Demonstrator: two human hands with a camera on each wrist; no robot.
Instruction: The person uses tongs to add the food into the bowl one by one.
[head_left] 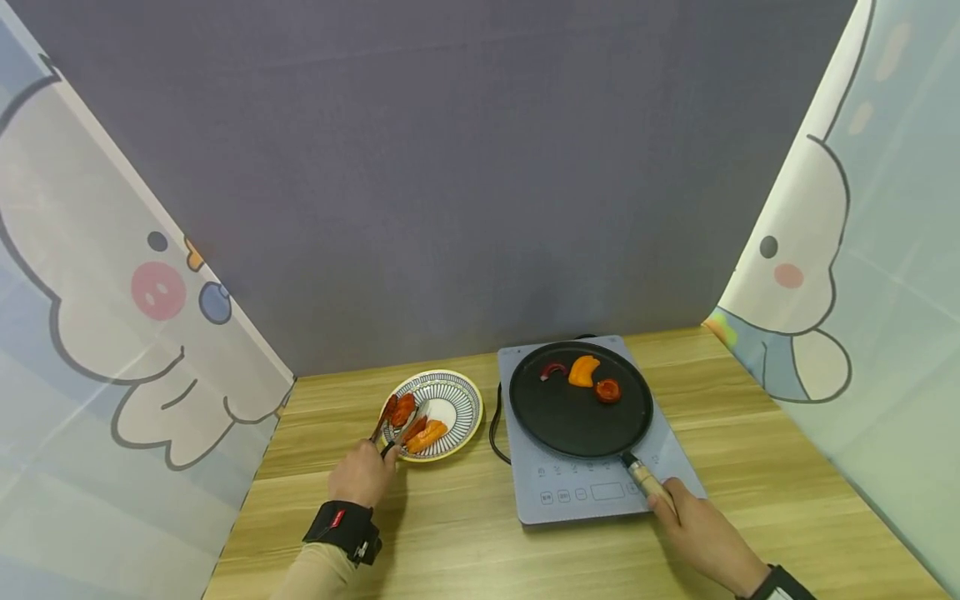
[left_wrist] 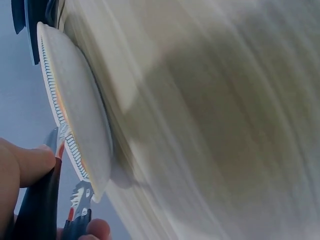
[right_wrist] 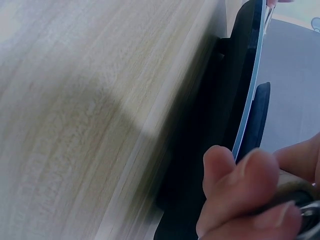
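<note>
My left hand holds black-handled metal tongs, whose two arms are spread over the patterned plate. Red-brown food pieces and an orange piece lie on the plate at the tongs' tips. On the right, my right hand grips the wooden handle of a flat black frying pan. In the pan are a dark red curved piece, an orange piece and a round red piece. In the right wrist view, curled fingers partly cover the handle.
Under the pan is a grey induction cooktop, with a black cord between it and the plate. The wooden table ends at a grey back panel. Cartoon-printed panels stand at both sides.
</note>
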